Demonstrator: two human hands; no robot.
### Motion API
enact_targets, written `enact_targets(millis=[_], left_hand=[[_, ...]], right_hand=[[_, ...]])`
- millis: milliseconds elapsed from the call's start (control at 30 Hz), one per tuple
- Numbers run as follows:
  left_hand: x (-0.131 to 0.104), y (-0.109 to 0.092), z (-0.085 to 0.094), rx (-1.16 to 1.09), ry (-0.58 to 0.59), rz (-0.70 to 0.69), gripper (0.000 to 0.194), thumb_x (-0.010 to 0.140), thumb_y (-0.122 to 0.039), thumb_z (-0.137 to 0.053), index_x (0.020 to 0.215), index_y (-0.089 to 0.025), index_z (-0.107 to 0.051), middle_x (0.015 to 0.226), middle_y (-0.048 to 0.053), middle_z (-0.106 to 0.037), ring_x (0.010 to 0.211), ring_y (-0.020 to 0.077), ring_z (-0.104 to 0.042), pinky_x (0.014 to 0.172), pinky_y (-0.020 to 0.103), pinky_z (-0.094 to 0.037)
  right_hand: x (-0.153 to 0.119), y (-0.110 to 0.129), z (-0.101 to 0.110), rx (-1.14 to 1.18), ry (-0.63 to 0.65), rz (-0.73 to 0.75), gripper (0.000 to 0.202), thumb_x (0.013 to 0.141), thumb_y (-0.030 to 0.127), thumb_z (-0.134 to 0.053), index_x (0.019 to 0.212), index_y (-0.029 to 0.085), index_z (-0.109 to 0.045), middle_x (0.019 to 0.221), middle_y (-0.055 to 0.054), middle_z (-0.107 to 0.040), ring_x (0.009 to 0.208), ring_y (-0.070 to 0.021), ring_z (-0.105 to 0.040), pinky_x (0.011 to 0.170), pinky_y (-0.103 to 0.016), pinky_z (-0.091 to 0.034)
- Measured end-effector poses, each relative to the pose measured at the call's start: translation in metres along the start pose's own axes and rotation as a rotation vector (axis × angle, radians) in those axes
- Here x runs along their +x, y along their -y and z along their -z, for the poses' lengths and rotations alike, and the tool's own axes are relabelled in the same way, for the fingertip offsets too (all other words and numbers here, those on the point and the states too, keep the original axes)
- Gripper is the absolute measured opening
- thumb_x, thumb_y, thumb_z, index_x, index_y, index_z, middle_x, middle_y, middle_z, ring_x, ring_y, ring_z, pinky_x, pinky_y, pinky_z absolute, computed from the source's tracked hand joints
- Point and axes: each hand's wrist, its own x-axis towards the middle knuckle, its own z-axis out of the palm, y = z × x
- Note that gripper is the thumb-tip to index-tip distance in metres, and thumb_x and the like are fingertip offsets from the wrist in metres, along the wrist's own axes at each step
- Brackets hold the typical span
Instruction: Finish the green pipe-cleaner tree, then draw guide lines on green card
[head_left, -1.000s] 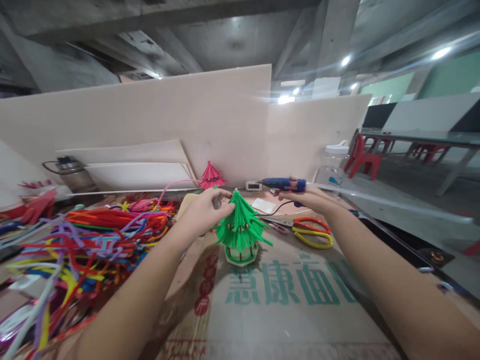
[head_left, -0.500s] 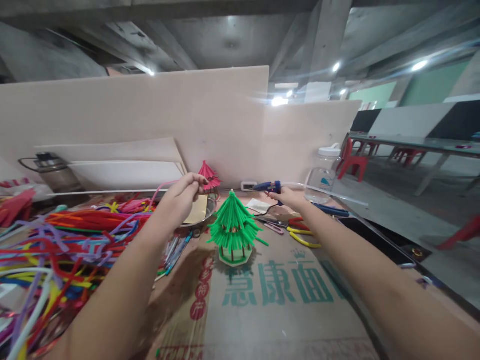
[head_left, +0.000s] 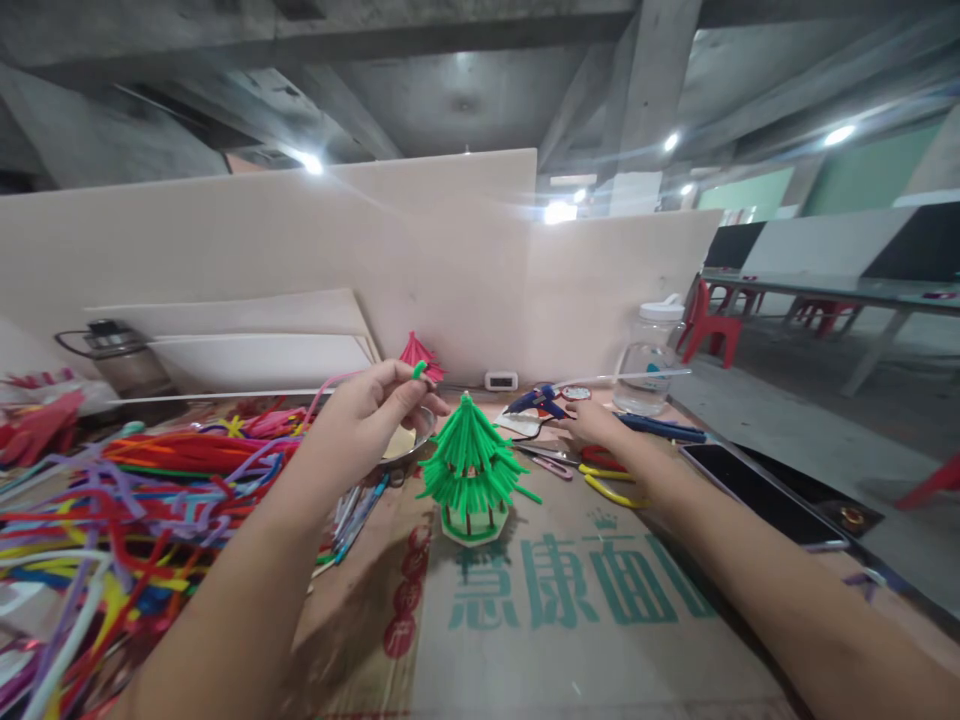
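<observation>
A green pipe-cleaner tower [head_left: 470, 465] stands upright on a small wooden base on the cardboard sheet [head_left: 570, 620]. My left hand [head_left: 371, 410] is raised just left of its tip and pinches a short green pipe-cleaner piece [head_left: 420, 370] between thumb and fingers. My right hand [head_left: 592, 425] lies low on the table behind and right of the tower. Its fingertips are beside a blue glue gun [head_left: 541, 401], which rests on the table with its nozzle pointing left.
A big tangle of coloured pipe cleaners [head_left: 127, 500] fills the left side. A red tower [head_left: 420, 352] and a metal bowl [head_left: 415, 445] stand behind. Yellow-handled scissors [head_left: 609, 485], a clear jar [head_left: 649, 360] and a black phone [head_left: 757, 490] lie to the right. Pale boards [head_left: 300, 250] wall the back.
My left hand lifted off the tower's top and now holds a small green piece. My right hand lowered the glue gun onto the table and loosened off it.
</observation>
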Motion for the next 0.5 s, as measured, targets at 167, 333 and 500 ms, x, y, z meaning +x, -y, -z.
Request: enact_targets(millis=[167, 333, 500], left_hand=[[-0.009, -0.014, -0.006, 0.013, -0.036, -0.014, 0.029, 0.094, -0.043, -0.06, 0.097, -0.017, -0.073, 0.086, 0.005, -0.079, 0.071, 0.0159, -0.07, 0.07, 0.027, -0.056], [-0.019, -0.023, -0.025, 0.091, -0.031, -0.037, 0.022, 0.093, -0.041, -0.067, 0.094, -0.022, -0.077, 0.083, 0.0, -0.079, 0.077, 0.0157, -0.071, 0.069, 0.024, -0.052], [-0.024, -0.032, -0.039, 0.184, -0.049, -0.172, 0.015, 0.093, -0.033, -0.069, 0.087, -0.022, -0.076, 0.084, -0.003, -0.077, 0.079, 0.0138, -0.069, 0.074, 0.023, -0.05]], right_hand=[[-0.042, -0.001, 0.039, 0.076, -0.068, 0.064, 0.028, 0.1, 0.035, -0.059, 0.108, 0.012, -0.072, 0.11, -0.011, -0.073, 0.095, -0.0225, -0.069, 0.083, -0.038, -0.057], [-0.097, 0.049, 0.091, 0.218, -0.203, 0.249, 0.039, 0.1, 0.044, -0.047, 0.086, 0.017, -0.072, 0.085, -0.006, -0.077, 0.084, -0.0201, -0.069, 0.075, -0.03, -0.05], [-0.156, 0.113, 0.111, 0.488, -0.272, 0.644, 0.021, 0.094, 0.038, -0.062, 0.095, 0.022, -0.075, 0.083, -0.001, -0.079, 0.078, -0.0169, -0.072, 0.07, -0.026, -0.052]])
